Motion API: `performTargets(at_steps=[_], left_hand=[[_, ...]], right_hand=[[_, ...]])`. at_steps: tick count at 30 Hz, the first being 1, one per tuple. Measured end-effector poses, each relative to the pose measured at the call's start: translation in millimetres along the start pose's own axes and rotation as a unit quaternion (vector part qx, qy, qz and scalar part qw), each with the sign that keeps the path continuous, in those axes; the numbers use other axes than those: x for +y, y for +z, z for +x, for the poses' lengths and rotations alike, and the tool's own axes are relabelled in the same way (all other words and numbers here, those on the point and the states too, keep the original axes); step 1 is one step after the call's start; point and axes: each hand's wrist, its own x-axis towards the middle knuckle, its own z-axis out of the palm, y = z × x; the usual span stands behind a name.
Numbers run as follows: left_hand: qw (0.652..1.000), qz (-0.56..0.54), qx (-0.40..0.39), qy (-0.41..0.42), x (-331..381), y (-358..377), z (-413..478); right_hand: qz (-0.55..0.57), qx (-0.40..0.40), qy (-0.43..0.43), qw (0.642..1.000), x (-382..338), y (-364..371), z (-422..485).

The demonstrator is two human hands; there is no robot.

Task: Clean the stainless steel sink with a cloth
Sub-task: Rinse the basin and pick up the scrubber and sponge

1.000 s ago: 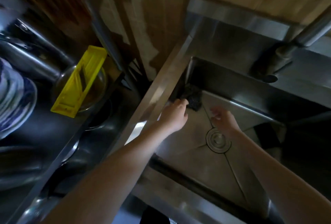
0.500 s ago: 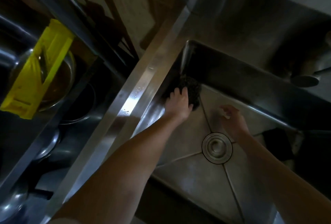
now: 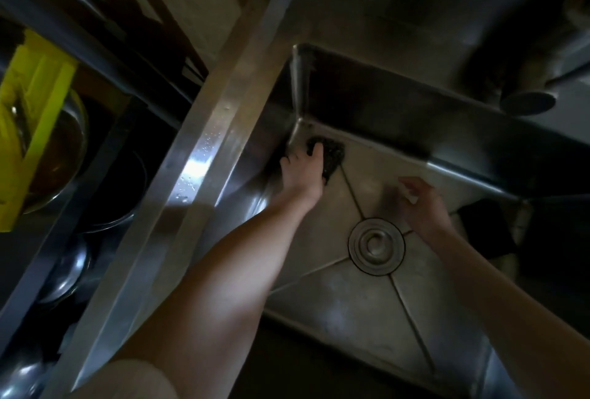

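Observation:
The stainless steel sink (image 3: 367,309) fills the middle and right of the head view, with a round drain (image 3: 376,245) in its floor. A dark, coarse cloth (image 3: 333,156) lies in the far left corner of the basin. My left hand (image 3: 300,175) presses down on the cloth with its fingers laid over it, close to the left wall. My right hand (image 3: 421,207) hovers just right of the drain, fingers loosely curled, with nothing visibly held.
A faucet spout (image 3: 526,101) hangs over the far right of the basin. A dark object (image 3: 485,229) lies at the sink's right side. Left of the steel rim (image 3: 204,156) are a yellow plastic slicer (image 3: 35,130) on a metal bowl (image 3: 67,149) and more steel dishes.
My left hand went from reaching toward the cloth to pressing on it in the corner. The right hand stayed by the drain. The view tilted down and drew closer.

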Motion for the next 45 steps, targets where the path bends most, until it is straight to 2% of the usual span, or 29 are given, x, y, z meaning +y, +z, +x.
performTargets(at_steps=[5,9,12,15,21,23,27,30,40,45], left_hand=[[0.999,-0.007,0.031,0.042,7.1,-5.4,-25.9],[0.996,-0.021,0.042,0.078,22.6,-9.6,-42.2],[0.993,-0.014,0.047,0.108,37.1,-9.7,-53.0],[0.992,-0.009,0.036,0.121,50.6,-7.4,-59.9],[0.99,-0.022,0.057,0.131,51.4,-2.0,-66.8],[0.989,-0.02,0.065,0.128,46.2,-0.6,-69.9],[0.991,-0.018,0.072,0.11,32.5,-3.3,-73.3],[0.991,-0.02,0.086,0.098,22.9,-11.8,-78.6],[0.986,-0.041,0.139,0.077,-4.7,-65.0,-111.5],[0.983,-0.055,0.161,0.064,-14.2,-101.9,-137.7]], right_hand=[[0.031,0.019,0.034,0.999,9.1,-10.2,-25.5],[0.038,0.067,0.096,0.992,34.0,-19.1,-44.0],[0.019,0.112,0.098,0.989,60.4,-30.5,-53.6],[-0.053,0.143,0.099,0.983,93.0,-43.0,-57.4],[-0.098,0.052,0.173,0.979,136.0,-49.4,-40.7],[-0.113,0.062,0.168,0.977,138.6,-44.5,-37.9],[-0.106,0.11,0.166,0.974,128.1,-36.1,-36.4],[-0.122,0.103,0.162,0.974,114.2,-30.1,-41.8],[-0.049,0.072,0.096,0.992,33.6,-32.0,-68.5],[-0.121,0.094,0.041,0.987,-15.2,-49.6,-93.2]])
